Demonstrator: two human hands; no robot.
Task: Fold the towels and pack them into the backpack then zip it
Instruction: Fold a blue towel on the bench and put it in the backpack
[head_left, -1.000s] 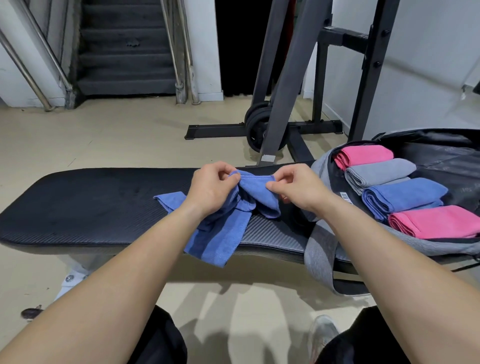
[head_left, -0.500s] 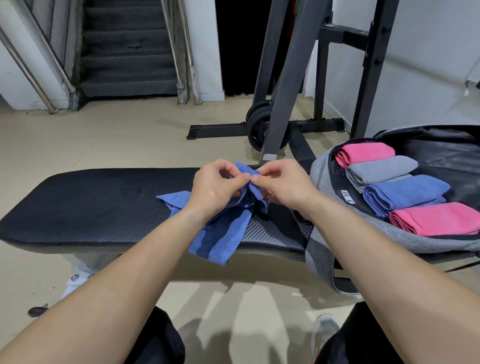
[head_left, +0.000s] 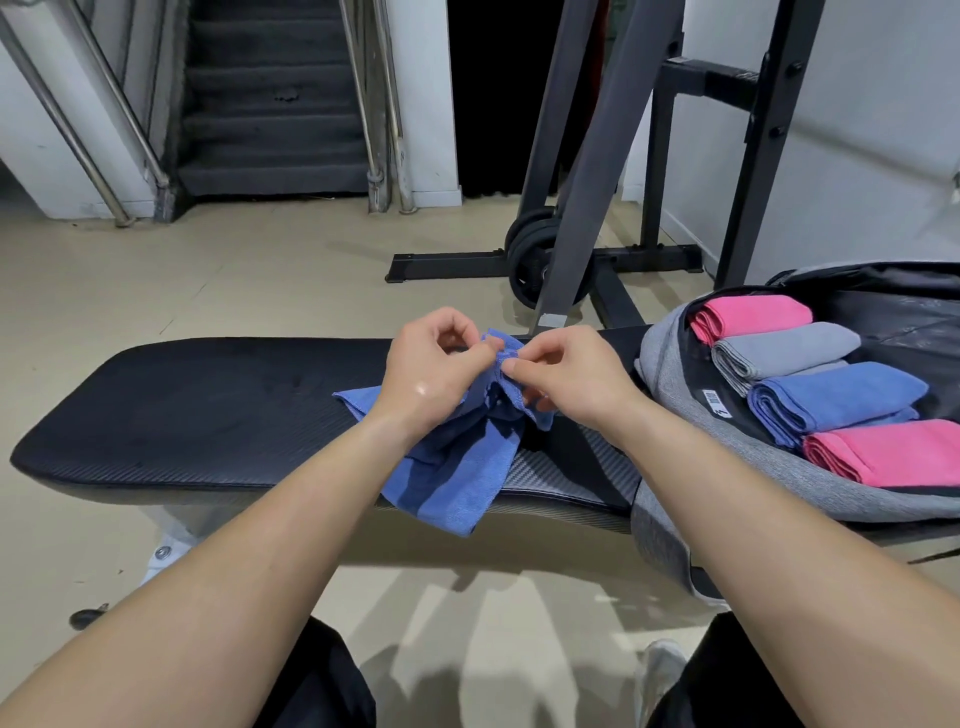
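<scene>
A crumpled blue towel (head_left: 457, 473) lies on the black bench (head_left: 208, 410), its lower end hanging over the front edge. My left hand (head_left: 431, 374) and my right hand (head_left: 566, 379) pinch its bunched top edge close together. To the right, an open grey backpack (head_left: 670, 384) lies on the bench. Inside it sit several folded towels in a row: a pink towel (head_left: 753, 317), a grey towel (head_left: 784, 351), a blue towel (head_left: 836, 400) and another pink towel (head_left: 893, 452).
A black squat rack (head_left: 608, 171) with weight plates (head_left: 535, 260) stands behind the bench. Stairs with metal railings (head_left: 270, 104) rise at the back left. A white wall is at the right. Beige floor surrounds the bench; my knees are at the bottom.
My hands have drawn closer together, gathering the blue towel's top edge into a tighter bunch. The towel and backpack stay where they were.
</scene>
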